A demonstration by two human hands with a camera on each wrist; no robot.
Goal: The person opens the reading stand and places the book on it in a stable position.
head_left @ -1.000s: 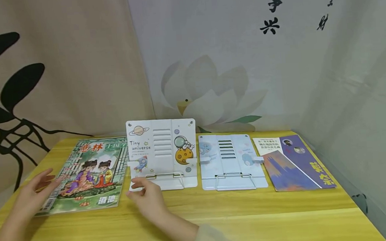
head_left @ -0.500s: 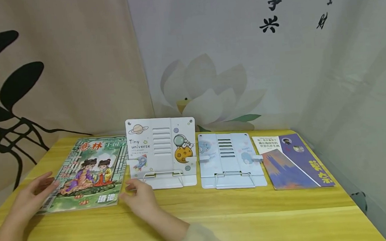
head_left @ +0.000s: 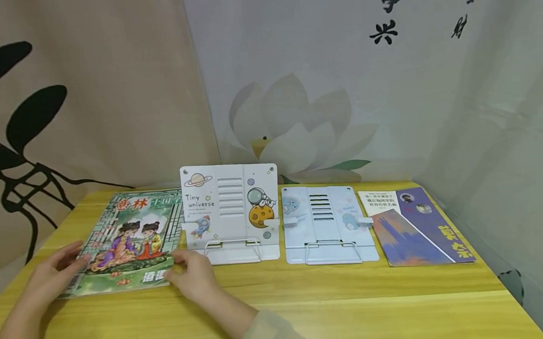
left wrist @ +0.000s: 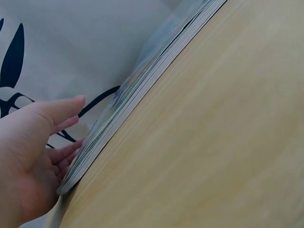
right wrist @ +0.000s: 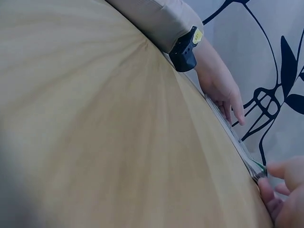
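Observation:
A green magazine [head_left: 130, 242] with two cartoon children on its cover lies flat at the table's left. My left hand [head_left: 52, 274] is at its left edge; in the left wrist view the thumb stands off the cover and the other fingers are right beside the page edges of the magazine [left wrist: 137, 95]. My right hand [head_left: 194, 274] pinches the magazine's lower right edge between thumb and fingers. In the right wrist view, a bit of green cover sticks up right by the fingers of the right hand [right wrist: 285, 190].
Right of the magazine stands a white "Tiny universe" book stand [head_left: 231, 214], then a pale blue book stand [head_left: 329, 226]. Farther right lies a purple booklet [head_left: 422, 232]. A curtain [head_left: 292, 58] hangs behind the wooden table [head_left: 357, 310].
My right hand has moved left, from in front of the white book stand to the magazine's right edge, and now pinches it. The left hand has barely moved.

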